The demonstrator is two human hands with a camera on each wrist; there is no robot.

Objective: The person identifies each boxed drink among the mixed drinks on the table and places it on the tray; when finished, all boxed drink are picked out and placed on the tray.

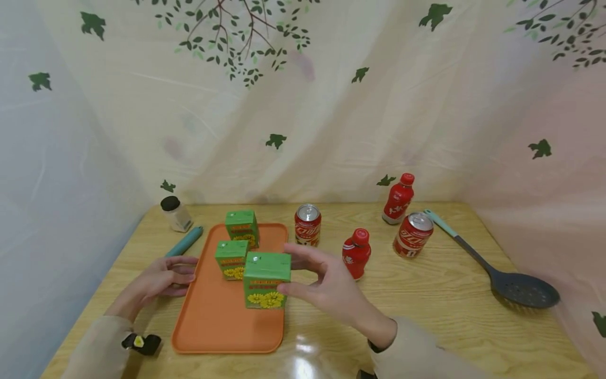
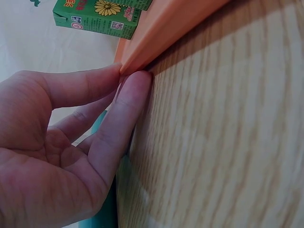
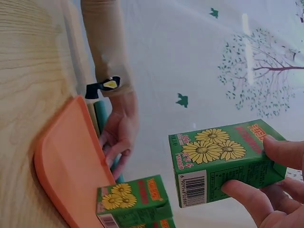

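Wooden desk (image 1: pixel 426 295) w/ leaf-print curtain behind. Right hand (image 1: pixel 326 284) has its grip clamped on a green drink carton (image 1: pixel 266 279), held just above the orange tray (image 1: pixel 222 321). Two more cartons (image 1: pixel 232 259) stand on the tray. Left hand (image 1: pixel 161 279), fingers relaxed, touches the tray's left edge. Red cans & bottles nearby.

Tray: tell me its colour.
Orange tray, clearest in the head view.
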